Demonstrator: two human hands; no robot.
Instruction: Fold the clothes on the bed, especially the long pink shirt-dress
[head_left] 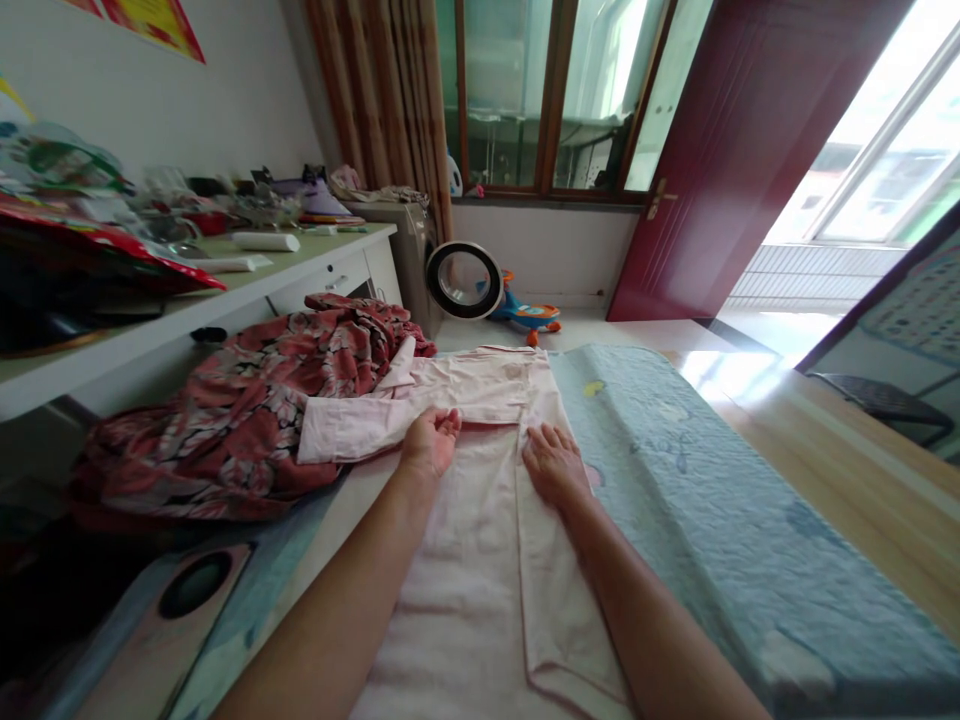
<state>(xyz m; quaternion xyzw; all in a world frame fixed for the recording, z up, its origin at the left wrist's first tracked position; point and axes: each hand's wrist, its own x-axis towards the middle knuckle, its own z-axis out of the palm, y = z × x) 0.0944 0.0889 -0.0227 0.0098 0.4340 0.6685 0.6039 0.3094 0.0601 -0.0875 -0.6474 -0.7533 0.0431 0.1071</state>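
A pale pink shirt (472, 560) lies spread over a light blue quilted cover (675, 500). Its right side is folded inward in a long strip, and one sleeve (352, 425) stretches out to the left. My left hand (431, 440) is closed, with curled fingers pinching cloth at the edge of the upper folded part. On the folded right strip, my right hand (555, 460) rests flat with its fingers stretched out, pressing on the fabric.
A crumpled red floral cloth (262, 390) is heaped to the left, touching the sleeve. A cluttered counter (322, 255) runs along the left wall. Beyond are a washing machine (409, 240) with its round door (465, 280) swung out and a blue-and-orange ride-on toy (529, 312).
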